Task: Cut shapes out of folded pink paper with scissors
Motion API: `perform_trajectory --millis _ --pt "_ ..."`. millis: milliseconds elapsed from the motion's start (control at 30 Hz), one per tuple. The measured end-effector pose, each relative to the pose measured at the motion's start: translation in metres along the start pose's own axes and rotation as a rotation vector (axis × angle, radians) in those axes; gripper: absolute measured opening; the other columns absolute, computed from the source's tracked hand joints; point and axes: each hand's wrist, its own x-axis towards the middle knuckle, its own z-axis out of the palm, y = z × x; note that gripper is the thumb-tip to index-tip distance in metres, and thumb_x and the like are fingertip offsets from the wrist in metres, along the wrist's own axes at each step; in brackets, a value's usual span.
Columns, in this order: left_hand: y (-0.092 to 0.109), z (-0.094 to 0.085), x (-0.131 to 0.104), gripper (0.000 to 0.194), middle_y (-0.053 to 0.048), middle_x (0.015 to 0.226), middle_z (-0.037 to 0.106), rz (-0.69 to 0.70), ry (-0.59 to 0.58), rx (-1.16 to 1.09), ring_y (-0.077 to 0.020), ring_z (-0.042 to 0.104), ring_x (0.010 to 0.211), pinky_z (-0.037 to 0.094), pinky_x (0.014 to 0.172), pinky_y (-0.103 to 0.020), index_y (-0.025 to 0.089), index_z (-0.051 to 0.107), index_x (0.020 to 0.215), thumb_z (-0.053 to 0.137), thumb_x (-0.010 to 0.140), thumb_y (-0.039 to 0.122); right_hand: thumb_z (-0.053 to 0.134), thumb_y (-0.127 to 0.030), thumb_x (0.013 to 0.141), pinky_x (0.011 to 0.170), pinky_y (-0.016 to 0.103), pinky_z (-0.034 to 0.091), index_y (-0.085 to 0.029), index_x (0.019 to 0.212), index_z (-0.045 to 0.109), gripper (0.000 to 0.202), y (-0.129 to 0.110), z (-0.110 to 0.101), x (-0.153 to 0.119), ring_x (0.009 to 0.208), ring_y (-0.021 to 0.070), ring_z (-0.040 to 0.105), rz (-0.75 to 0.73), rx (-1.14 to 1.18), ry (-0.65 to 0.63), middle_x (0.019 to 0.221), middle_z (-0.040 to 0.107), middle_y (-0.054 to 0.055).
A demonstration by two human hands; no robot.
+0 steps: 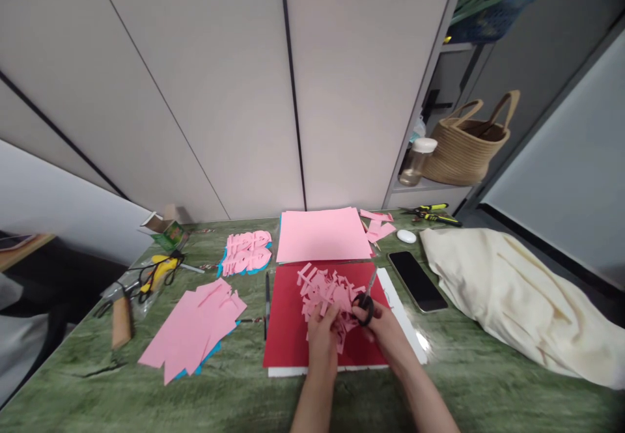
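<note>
Pink paper (pixel 342 299) looks part-cut, left fingers (pixel 316 316) pinching some, right fingers (pixel 375 313) holding scissors (pixel 367 299), scraps (pixel 308 278) on the red sheet (pixel 287 329), cutouts (pixel 247 261) left of it, whole sheets (pixel 322 234) behind.

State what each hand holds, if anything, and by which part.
The right hand holds the scissors by their black handles, blades pointing away. The left hand is at the pink paper pieces; whether it grips one cannot be told.
</note>
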Motion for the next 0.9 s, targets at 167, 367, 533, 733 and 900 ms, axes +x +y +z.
perform_trajectory --millis 167,367,533,733,900 --pt "0.002 0.001 -0.002 0.035 -0.002 0.066 0.063 0.016 -0.101 0.089 -0.0117 0.06 0.06 0.048 0.059 -0.022 0.012 0.059 0.073 0.082 0.049 0.024 0.077 -0.039 0.057 0.031 0.017 0.02 -0.015 0.07 0.056 0.034 -0.003 0.005 -0.001 0.03 0.0026 0.03 0.087 0.053 -0.085 0.046 0.043 -0.009" --pt "0.005 0.004 -0.007 0.037 -0.003 0.07 0.061 0.065 -0.149 0.202 -0.0131 0.059 0.064 0.047 0.061 -0.024 0.012 0.06 0.076 0.08 0.05 0.029 0.076 -0.034 0.058 0.032 0.015 0.017 -0.017 0.075 0.051 0.035 -0.002 0.005 0.001 0.032 0.0002 0.025 0.058 0.177 -0.002 0.051 0.044 -0.01" --pt "0.003 -0.005 0.0 0.044 0.002 0.076 0.054 0.305 0.093 0.248 -0.0099 0.053 0.068 0.043 0.061 -0.02 0.018 0.053 0.088 0.078 0.054 0.034 0.075 -0.031 0.058 0.032 0.016 0.02 -0.017 0.078 0.051 0.035 -0.004 0.002 0.002 0.034 0.0022 0.029 0.037 0.048 0.088 0.053 0.049 -0.008" --pt "0.008 -0.013 0.002 0.027 0.003 0.061 0.049 0.321 -0.061 0.475 -0.009 0.047 0.059 0.038 0.059 -0.02 0.015 0.055 0.066 0.07 0.065 0.037 0.075 -0.031 0.057 0.034 0.017 0.022 -0.018 0.078 0.051 0.035 -0.013 0.003 0.0 0.036 0.0029 0.029 0.035 0.014 0.121 0.058 0.052 -0.006" --pt "0.005 -0.013 0.004 0.027 0.001 0.056 0.053 0.186 -0.203 0.525 -0.0096 0.047 0.055 0.037 0.056 -0.021 0.013 0.059 0.061 0.068 0.068 0.037 0.077 -0.032 0.055 0.035 0.018 0.023 -0.019 0.069 0.048 0.035 -0.022 0.009 -0.003 0.038 0.0041 0.031 0.044 -0.028 0.029 0.057 0.051 -0.005"
